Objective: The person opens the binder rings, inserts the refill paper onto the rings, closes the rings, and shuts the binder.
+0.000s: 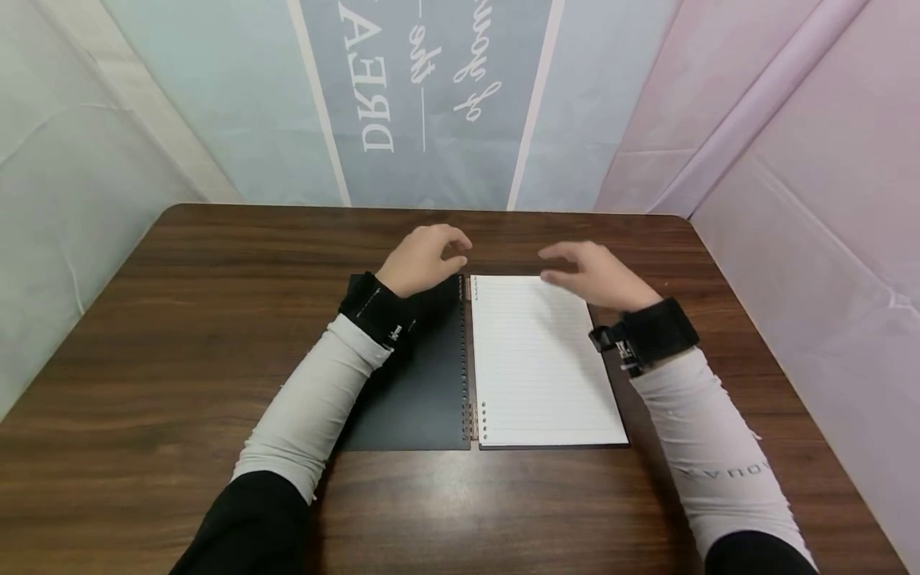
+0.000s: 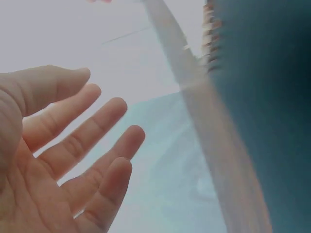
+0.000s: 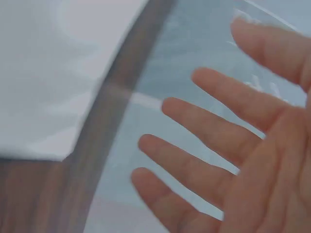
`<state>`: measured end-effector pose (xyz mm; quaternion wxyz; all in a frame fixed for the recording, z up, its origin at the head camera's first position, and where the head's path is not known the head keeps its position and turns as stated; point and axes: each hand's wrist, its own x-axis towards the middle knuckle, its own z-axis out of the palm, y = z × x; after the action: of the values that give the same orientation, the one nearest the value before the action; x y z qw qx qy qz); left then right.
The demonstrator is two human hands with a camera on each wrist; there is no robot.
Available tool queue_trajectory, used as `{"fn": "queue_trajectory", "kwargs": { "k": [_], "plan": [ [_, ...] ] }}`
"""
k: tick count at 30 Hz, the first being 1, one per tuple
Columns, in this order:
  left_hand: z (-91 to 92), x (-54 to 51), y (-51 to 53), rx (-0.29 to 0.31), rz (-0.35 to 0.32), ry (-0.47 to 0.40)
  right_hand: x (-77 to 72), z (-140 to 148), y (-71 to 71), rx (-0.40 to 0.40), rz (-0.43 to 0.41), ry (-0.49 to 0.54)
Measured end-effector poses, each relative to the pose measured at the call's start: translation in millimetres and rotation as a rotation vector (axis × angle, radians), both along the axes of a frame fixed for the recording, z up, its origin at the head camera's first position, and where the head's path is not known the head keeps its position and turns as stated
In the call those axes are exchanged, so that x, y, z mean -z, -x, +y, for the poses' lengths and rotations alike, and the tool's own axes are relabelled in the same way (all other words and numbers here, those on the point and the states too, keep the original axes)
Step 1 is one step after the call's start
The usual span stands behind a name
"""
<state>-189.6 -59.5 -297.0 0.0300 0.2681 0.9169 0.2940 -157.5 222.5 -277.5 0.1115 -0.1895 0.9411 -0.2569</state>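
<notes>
A ring-bound notebook (image 1: pixel 549 375) lies spread on the wooden table, its lined white page on the right and its dark cover (image 1: pixel 410 399) on the left. Over the top of the dark cover hovers my left hand (image 1: pixel 426 259), holding nothing, its fingers relaxed in the left wrist view. My right hand (image 1: pixel 598 273) is above the page's upper right corner, also with nothing in it. The right wrist view has its fingers (image 3: pixel 209 119) spread and fairly straight. Copper-coloured rings (image 2: pixel 210 34) show beside the cover in the left wrist view.
The brown wood-grain table (image 1: pixel 180 359) extends around the notebook on every side. Behind it hangs a pale blue curtain (image 1: pixel 438 176) with white lettering, and pinkish-white cloth (image 1: pixel 805 224) stands along the right side.
</notes>
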Motion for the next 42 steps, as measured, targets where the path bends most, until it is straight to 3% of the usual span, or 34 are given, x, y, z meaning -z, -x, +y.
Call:
{"fn": "queue_trajectory", "kwargs": {
  "k": [5, 10, 16, 26, 36, 42],
  "plan": [
    [-3.9, -9.8, -2.6, -0.086, -0.003, -0.104, -13.7, -25, 17.4, 0.071, 0.060, 0.167],
    [-2.0, -5.9, -2.8, -0.124, 0.018, -0.147, -11.3, -49, 29.0, 0.065, 0.065, 0.272],
    [5.0, 3.9, -0.1, -0.147, 0.012, -0.153, 1.8, -68, 37.8, 0.012, 0.044, 0.274],
    [13.6, 19.4, 5.5, -0.229, -0.067, -0.174, 28.4, -78, 45.4, 0.054, -0.054, 0.286],
    [24.2, 26.9, 4.7, -0.221, -0.109, -0.135, 45.0, -79, 45.3, 0.115, -0.091, 0.287],
    [27.8, 29.9, 1.7, -0.218, -0.091, -0.116, 49.6, -78, 42.1, 0.131, -0.088, 0.271]
  ]
}}
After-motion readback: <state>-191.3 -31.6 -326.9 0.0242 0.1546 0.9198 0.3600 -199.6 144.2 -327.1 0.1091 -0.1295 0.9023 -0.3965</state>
